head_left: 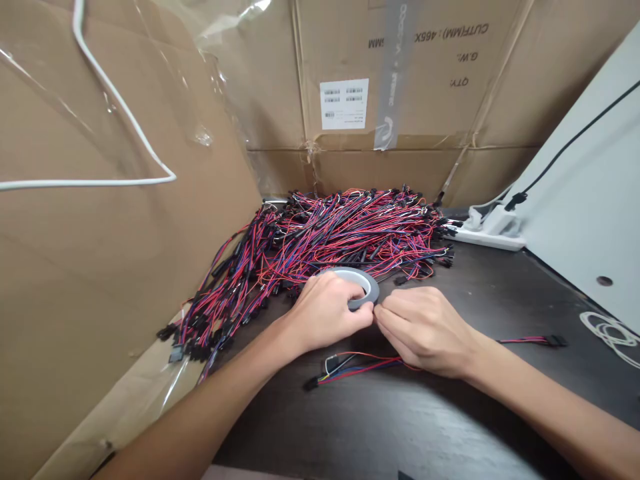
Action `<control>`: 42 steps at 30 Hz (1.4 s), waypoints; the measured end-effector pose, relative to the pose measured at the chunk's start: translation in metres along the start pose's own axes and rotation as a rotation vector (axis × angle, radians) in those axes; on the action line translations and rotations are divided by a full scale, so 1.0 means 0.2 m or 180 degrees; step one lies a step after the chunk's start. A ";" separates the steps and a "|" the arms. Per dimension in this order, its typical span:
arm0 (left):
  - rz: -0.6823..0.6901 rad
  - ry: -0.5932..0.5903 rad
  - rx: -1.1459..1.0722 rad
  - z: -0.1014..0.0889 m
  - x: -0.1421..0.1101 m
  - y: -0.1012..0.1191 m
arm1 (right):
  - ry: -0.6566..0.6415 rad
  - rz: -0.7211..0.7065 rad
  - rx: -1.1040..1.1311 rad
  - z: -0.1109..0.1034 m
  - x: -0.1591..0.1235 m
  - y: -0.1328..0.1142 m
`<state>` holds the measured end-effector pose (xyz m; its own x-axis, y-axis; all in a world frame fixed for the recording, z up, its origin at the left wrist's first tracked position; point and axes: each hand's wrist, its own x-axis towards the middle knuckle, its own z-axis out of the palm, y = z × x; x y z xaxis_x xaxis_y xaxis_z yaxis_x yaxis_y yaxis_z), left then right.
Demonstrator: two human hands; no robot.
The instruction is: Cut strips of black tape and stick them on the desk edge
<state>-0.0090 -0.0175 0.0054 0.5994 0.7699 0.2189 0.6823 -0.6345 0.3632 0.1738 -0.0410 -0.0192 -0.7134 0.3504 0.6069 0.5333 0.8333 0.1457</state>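
Note:
My left hand (330,308) is closed around a roll of grey tape (371,288), its thumb along the near side of the ring. Right beside that thumb, the fingertips of my right hand (425,327) are pinched together at the roll's lower right edge. Whatever is between them is hidden. A wire harness (357,368) of red, blue, orange and white wires lies on the dark table beneath my right hand. Its black connectors show at the left, and another connector end (553,341) comes out to the right of my wrist.
A large heap of similar wire harnesses (350,230) fills the back of the table. Cardboard boxes (425,80) stand behind and at the left. A white power strip (493,238) lies back right by a white panel (595,173), with a coiled white cable (607,331) at the right.

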 end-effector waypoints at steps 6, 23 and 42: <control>0.0158 0.0040 0.0022 0.01 0.00 -0.01 | -0.0031 0.0036 0.0116 0.01 -0.01 -0.01; -0.0016 0.0104 -0.0010 0.01 0.02 -0.01 | -0.0183 0.1419 0.1624 0.04 0.00 0.02; 0.0032 -0.0074 -0.0059 -0.01 0.01 -0.04 | -0.0180 0.1757 0.1924 0.05 0.01 0.04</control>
<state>-0.0129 -0.0106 0.0050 0.6160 0.7615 0.2017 0.6684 -0.6407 0.3778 0.1721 -0.0305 -0.0242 -0.4504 0.7850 0.4253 0.4887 0.6155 -0.6184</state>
